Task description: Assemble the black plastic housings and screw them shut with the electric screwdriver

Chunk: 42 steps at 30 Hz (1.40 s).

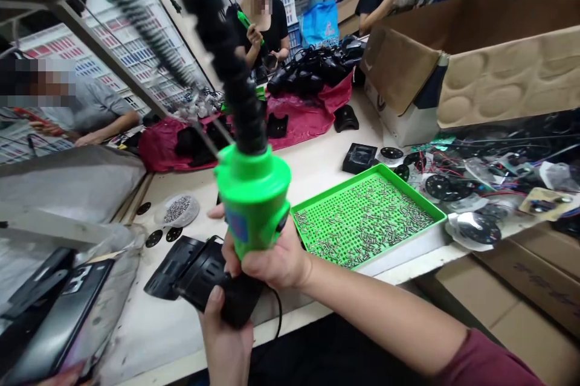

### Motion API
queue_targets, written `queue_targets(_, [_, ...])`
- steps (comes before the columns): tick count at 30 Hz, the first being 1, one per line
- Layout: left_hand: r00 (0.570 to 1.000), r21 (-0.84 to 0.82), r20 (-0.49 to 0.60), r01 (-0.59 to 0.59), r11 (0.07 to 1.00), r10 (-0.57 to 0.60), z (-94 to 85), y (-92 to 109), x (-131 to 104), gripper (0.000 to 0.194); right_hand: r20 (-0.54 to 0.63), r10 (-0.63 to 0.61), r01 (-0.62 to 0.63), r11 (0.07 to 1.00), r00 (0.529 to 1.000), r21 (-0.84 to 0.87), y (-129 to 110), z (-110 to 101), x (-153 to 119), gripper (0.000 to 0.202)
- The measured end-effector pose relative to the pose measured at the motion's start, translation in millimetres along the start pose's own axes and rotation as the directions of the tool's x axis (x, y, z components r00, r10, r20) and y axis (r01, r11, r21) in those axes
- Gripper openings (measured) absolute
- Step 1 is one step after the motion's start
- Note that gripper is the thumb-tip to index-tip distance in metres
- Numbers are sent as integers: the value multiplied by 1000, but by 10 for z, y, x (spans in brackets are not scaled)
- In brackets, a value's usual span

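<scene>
My right hand [287, 256] is wrapped round a bright green electric screwdriver [251, 183], held upright, with a thick black sleeve rising from its top. Below it, my left hand [224, 334] grips a black plastic housing [202, 268] with slots in its side, thumb pressed on the near face. The screwdriver's tip is hidden behind my right hand and the housing, so contact between them does not show. A black cable [279, 313] hangs down beside the housing. Just left of it, a second black slotted plastic part [170, 271] rests on the table.
Right of my hands lies a green perforated tray [441, 217] of small screws. A clear bowl [194, 211] of screws stands left, near black discs [174, 234]. Wires and boards crowd the right, below a large cardboard box [502, 78]. Co-workers [267, 29] work across the table.
</scene>
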<state>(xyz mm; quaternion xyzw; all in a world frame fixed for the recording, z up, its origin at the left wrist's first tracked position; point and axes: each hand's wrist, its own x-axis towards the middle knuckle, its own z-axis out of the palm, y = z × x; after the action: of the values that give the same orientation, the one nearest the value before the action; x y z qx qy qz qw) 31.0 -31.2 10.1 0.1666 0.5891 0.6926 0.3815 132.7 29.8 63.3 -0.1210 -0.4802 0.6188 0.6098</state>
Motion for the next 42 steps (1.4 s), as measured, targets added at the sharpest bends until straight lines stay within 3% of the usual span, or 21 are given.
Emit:
queue_targets(5, [999,28,24,37,999,-37,42,68,29,20,-57,-18,24,994,998,107,-251,-25,11,70])
queue_targets(10, [999,-18,14,40,999,-39,21,90,51,33,-63,-97,107,979,993,174,-375,-35,-27,55])
queue_targets(15, [998,-88,52,25,996,-20,-11,53,10,38,-78,-55,69,979,995,192,-342,-37,-27,56])
queue_targets(24, [998,-87,42,44,995,-41,-29,36,28,44,-156,-90,85,996,984,-37,-221,-195,-3,51])
queue_targets(28, [996,-94,-5,85,992,-86,-26,30,30,44,-113,-67,71,997,991,32,-188,-179,-23,52])
queue_targets(36, [999,-81,40,39,996,-36,7,22,9,43,-79,-37,49,986,996,162,-203,6,-35,57])
queue_targets(42, [997,-98,72,14,995,-7,63,-18,31,37,-102,-52,47,998,993,-46,-142,-18,10,69])
